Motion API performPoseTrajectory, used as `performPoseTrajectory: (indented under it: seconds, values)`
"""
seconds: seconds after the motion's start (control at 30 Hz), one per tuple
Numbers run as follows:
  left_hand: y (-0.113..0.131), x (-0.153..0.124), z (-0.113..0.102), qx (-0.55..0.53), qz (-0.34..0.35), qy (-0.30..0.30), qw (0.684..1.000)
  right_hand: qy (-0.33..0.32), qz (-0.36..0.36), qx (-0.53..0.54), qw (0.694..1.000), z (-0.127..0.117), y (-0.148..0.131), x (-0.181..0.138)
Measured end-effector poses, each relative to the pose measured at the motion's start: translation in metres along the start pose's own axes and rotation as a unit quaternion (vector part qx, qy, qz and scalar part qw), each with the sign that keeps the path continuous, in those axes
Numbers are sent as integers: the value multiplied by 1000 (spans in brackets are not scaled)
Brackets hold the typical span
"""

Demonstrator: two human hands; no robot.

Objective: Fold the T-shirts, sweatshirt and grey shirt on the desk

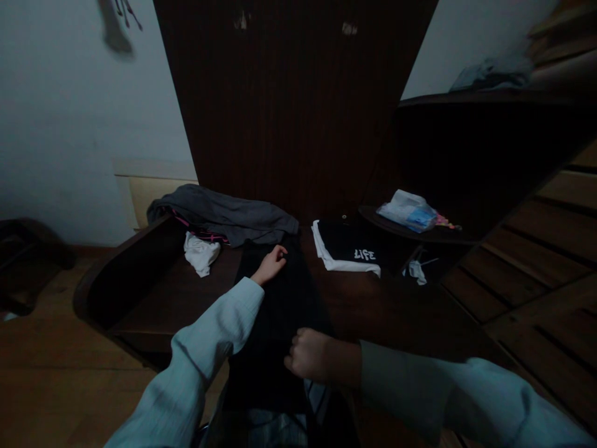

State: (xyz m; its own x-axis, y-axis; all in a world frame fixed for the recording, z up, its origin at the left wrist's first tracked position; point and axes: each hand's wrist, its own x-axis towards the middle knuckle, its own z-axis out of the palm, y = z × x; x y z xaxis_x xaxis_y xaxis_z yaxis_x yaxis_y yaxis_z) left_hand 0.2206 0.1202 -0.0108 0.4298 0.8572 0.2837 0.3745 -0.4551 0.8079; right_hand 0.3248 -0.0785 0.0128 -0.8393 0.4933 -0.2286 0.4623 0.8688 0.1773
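Note:
A long piece of black clothing lies over the dark wooden desk top and hangs toward my lap; its exact kind is hard to tell in the dim light. My left hand rests on its far part, fingers loosely bent with a small gap showing between them. Closer to me, my right hand is closed in a fist at the cloth's right edge and seems to grip it. What lies inside that fist is hidden.
A grey garment and a white cloth lie left on the desk. To the right are a folded black-and-white garment with white lettering and a tissue pack on a small shelf. A slatted wooden panel stands at far right.

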Motion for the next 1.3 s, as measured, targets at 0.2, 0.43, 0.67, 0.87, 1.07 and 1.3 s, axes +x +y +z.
performPoseTrajectory:
  seconds: [0.2,0.43,0.67,0.87,1.07,1.3]
  values:
    - [-4,2,1,30,27,-11,999,65,-25,-17,997,10,-10,7]
    - [-6,2,4,71,16,-31,997,112,-14,-23,993,21,-23,9]
    - [-2,0,2,62,31,-50,996,-9,2,6,1000,30,-34,6]
    - [-2,-1,4,74,36,-41,996,-69,10,24,997,23,-35,9]
    - [-1,-2,2,130,83,-26,988,69,-29,44,996,19,-28,15]
    - [1,0,1,204,78,-40,975,73,-21,45,996,21,-30,18]
